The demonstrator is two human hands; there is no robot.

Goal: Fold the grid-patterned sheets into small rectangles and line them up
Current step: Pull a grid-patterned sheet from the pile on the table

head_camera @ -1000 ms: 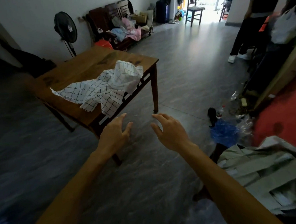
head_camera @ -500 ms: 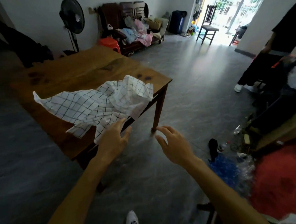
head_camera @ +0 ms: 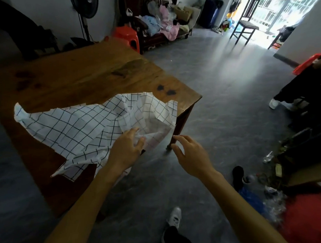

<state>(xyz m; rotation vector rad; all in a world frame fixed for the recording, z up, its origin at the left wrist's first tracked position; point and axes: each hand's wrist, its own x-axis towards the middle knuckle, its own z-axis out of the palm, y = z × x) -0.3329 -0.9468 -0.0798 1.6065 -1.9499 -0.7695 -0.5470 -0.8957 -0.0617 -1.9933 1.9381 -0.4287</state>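
Note:
A crumpled heap of white grid-patterned sheets [head_camera: 79, 125] lies on the near right part of the wooden table [head_camera: 81, 76], with a corner hanging over the near edge. My left hand [head_camera: 127, 147] reaches over the heap's near right part, its fingers spread and touching the cloth. Just past the table's near right corner, my right hand [head_camera: 189, 155] hovers over the floor with loosely curved fingers, holding nothing, a little apart from the sheets.
A red stool [head_camera: 127, 35], a standing fan [head_camera: 85, 2] and a cluttered bench [head_camera: 159, 25] stand behind the table. Another person [head_camera: 303, 84] stands at the right. Bottles and bags [head_camera: 259, 179] litter the floor at the right. My shoe [head_camera: 174, 217] is below.
I have come closer to the table. My left hand moved forward onto the sheets; my right hand advanced toward the table's corner.

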